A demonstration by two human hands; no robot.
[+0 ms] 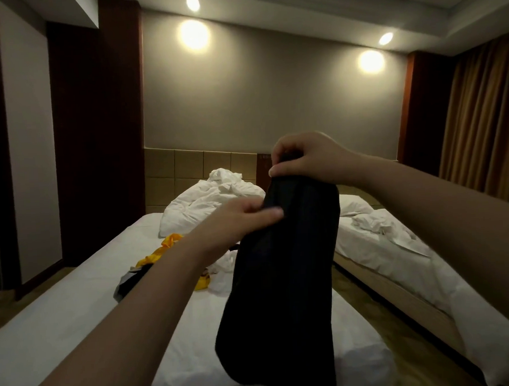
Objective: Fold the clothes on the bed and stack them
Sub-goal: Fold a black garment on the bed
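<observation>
From the head camera, a black garment (285,264) hangs in the air above the near bed (77,302). It is held by its top end and drops in a long, narrow, doubled shape to the bottom edge of the picture. The cloth is so dark that no seam or pattern can be made out, and what kind of garment it is cannot be told.

More clothes lie loose on the bed's white sheet: a yellow garment (162,252), a grey piece (124,286) partly hidden by the left forearm, and a crumpled white cloth (221,273) just beside the hanging black one. A rumpled white duvet (207,203) is heaped at the head of the bed against a padded tan headboard (188,166).

A second bed (396,259) with disordered white bedding stands to the right, with a strip of floor (369,304) between the two. The room is dim, with a grey wall lit by round lamps, dark wood panels on the left and brown curtains (483,118) on the right.

The right hand (307,161) is raised and grips the top of the black garment, its fingers curled over the bunched edge and its thumb pressed on the front. The left hand (240,219) is lower and pinches the garment's left edge, with the thumb laid flat across the cloth.
</observation>
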